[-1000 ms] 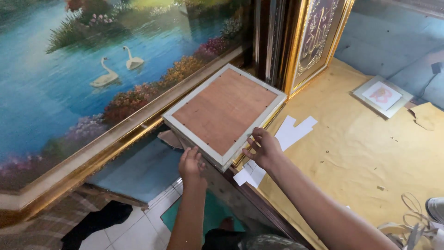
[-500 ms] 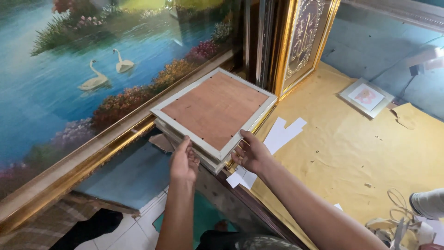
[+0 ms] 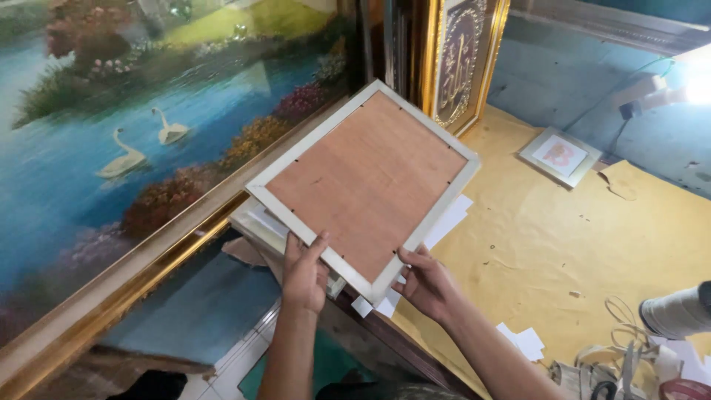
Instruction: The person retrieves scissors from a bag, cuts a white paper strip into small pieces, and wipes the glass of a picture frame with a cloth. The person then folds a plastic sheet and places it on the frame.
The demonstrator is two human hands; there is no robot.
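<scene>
I hold a white picture frame (image 3: pixel 366 185) face down, its brown backing board up, tilted above the left end of the worktable. My left hand (image 3: pixel 304 272) grips its near-left edge, thumb on the rim. My right hand (image 3: pixel 429 285) grips the near corner from the right. Just below the frame lies a stack of similar white frames (image 3: pixel 259 222), partly hidden by it.
A large gold-framed painting of swans on a lake (image 3: pixel 126 148) leans at the left. An ornate gold frame (image 3: pixel 463 59) stands behind. A small white framed picture (image 3: pixel 561 155) lies on the yellow-brown table cover (image 3: pixel 563 244). White paper scraps (image 3: pixel 524 342) and straps lie near the right.
The white frame has been lifted off the stack and tilted up toward me, both hands staying on its near edge.
</scene>
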